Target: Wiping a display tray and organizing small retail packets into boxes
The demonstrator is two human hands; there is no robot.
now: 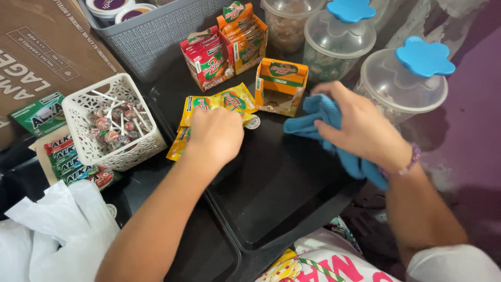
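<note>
Blue cloth [334, 130] is bunched under my right hand [360, 128], fingers closed on it, at three o'clock on the black tray [282, 198]. My left hand [216, 136] presses flat, fingers curled, on yellow candy packets [229, 99] at the tray's ten o'clock edge. Open tray surface spreads toward six o'clock. An orange carton [282, 86] stands at twelve, just beside the cloth; a white lollipop basket [112, 122] sits off the tray at nine.

Yellow sachets [219, 104] lie flat on the tray; blue cloth [326, 125] lies crumpled.
</note>
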